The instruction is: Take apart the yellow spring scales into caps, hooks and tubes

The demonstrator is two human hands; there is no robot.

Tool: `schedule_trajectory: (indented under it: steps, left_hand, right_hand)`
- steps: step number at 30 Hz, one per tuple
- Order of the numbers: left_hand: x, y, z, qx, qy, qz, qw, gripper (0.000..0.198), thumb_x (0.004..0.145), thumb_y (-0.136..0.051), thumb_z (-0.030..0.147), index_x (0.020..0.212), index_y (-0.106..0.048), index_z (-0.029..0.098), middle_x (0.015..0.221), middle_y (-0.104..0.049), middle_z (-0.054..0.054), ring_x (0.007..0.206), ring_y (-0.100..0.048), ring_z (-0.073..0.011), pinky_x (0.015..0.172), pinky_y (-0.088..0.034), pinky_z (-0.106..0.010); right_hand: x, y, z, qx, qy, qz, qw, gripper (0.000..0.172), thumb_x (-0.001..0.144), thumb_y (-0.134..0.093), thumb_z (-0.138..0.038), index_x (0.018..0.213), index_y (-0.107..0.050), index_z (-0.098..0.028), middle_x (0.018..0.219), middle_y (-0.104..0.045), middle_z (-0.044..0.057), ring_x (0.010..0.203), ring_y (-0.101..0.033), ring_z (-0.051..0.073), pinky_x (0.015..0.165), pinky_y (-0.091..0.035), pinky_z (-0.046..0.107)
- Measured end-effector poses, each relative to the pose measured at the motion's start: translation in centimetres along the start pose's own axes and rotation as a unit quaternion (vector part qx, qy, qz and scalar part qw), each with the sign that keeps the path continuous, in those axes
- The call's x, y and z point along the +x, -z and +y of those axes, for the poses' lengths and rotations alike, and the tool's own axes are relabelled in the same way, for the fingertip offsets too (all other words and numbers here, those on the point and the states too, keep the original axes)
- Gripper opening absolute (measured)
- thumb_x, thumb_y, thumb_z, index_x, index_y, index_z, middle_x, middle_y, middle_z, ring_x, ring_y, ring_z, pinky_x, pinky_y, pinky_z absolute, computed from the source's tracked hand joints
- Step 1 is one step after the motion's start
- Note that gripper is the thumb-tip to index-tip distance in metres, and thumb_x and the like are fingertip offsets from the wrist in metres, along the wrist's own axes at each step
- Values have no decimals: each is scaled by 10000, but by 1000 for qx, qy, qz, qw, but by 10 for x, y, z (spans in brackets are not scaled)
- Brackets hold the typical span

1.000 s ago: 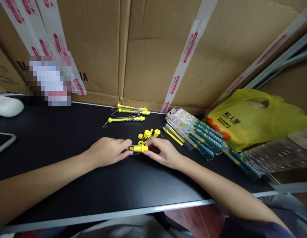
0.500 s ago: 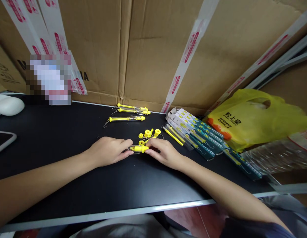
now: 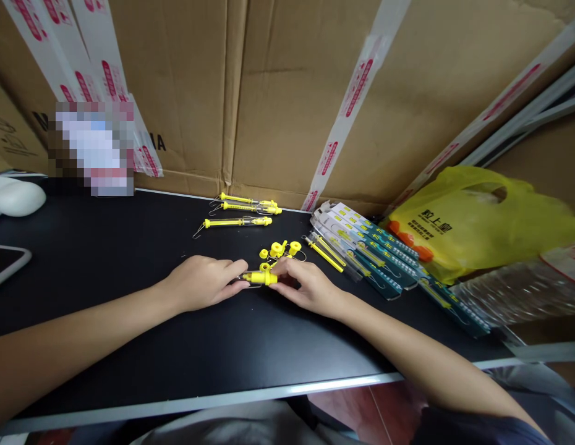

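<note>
Both my hands rest on a black table (image 3: 130, 346) and meet at a small yellow plastic piece (image 3: 260, 278) with a thin metal wire at its left end. My left hand (image 3: 206, 283) pinches the wire end with closed fingers. My right hand (image 3: 306, 284) grips the yellow piece's right end between thumb and fingers. Just behind them lie several loose yellow caps (image 3: 279, 250). Farther back lie three assembled yellow-and-clear tubes with wire hooks (image 3: 238, 213).
A fanned stack of packaged cards (image 3: 371, 253) lies to the right, beside a yellow plastic bag (image 3: 477, 222) and clear bagged stock (image 3: 519, 293). Taped cardboard boxes (image 3: 287, 93) wall the back. A phone (image 3: 2, 262) and a white object (image 3: 16, 198) sit far left.
My right hand's fingers shifted slightly on the yellow piece; everything else stays as it was.
</note>
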State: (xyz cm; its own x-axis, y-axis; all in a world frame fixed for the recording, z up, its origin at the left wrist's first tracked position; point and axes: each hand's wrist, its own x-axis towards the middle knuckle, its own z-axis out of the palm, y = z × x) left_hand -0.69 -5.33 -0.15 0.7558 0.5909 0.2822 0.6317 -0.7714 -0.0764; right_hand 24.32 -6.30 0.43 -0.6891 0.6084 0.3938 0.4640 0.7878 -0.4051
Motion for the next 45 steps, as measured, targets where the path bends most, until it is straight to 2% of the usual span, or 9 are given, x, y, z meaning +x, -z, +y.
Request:
schedule_trajectory:
  steps: [6,10,14,30,35,45]
  left_hand:
    - [1,1,1,2,0,-8,1000,251,953,-333,403,974,-495,212,776,-668,18,658,-647,-141,481,-324,-224]
    - [1,2,2,-8,4,-7,1000,241,946,-349,396,959,-507,213,770,-663,17,641,-638,-138,480,-342,-226]
    - [1,3,2,-5,4,-10,1000,244,945,-347,392,941,-511,211,760,-658,17,633,-632,-136,472,-349,-232]
    - [0,3,1,20,-1,-19,1000,253,959,-317,406,937,-480,214,764,-659,30,662,-653,-142,469,-302,-243]
    - [0,1,0,19,1,-16,1000,247,959,-315,410,947,-470,219,771,-661,36,664,-652,-143,471,-288,-250]
    - [1,1,1,16,4,-20,1000,244,959,-313,410,969,-468,222,783,-664,40,675,-659,-150,475,-289,-253]
  right_hand:
    - [1,4,-5,-23,-29,-10,999,229,857,-574,-382,948,-503,-184,782,-606,18,606,-528,112,575,-422,221]
    - [2,5,-6,-55,-39,-14,998,179,925,-443,-357,935,-507,-190,813,-631,42,675,-569,141,627,-432,242]
    - [3,5,-5,-81,-19,-18,996,218,948,-389,-323,850,-531,-190,776,-630,52,691,-574,155,642,-426,249]
    - [2,2,-1,-59,22,19,998,149,898,-532,-317,855,-539,-174,761,-631,47,668,-582,141,611,-445,235]
    - [1,2,-1,-78,41,15,996,94,904,-518,-270,879,-524,-180,829,-650,60,701,-596,138,624,-449,231]
    - [1,4,-5,-108,1,7,994,195,908,-488,-363,968,-517,-180,816,-640,40,670,-577,133,612,-431,231]
